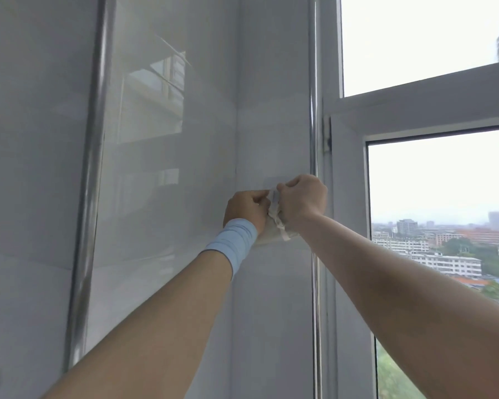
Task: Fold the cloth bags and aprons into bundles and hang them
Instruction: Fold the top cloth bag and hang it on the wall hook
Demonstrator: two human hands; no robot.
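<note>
So the bundle (271, 230) is right up at the wall (271, 125), on the narrow strip between the room corner and the steel pipe (314, 110) by the window (429, 182). It's sandwiched between both hands, which sit knuckle to knuckle. Left hand (247, 208) (blue wristband (234, 240)) is curled on its left side. Right hand (303, 197) is curled on its right side, a touch higher and closer to the pipe. Both look to be pinching the pale strap (274, 198) that runs straight up out of the bundle between the fists. So the long axis is vertical, with the bulk of the cloth hanging below the knuckles. Neither hand is nearer, both are on it.

There's a faint pale patch on the wall just above the strap. Might be a hook, can't tell, too washed out. My guess is the next bit is getting the strap's top over whatever's there, so it's a short move upward.
</note>
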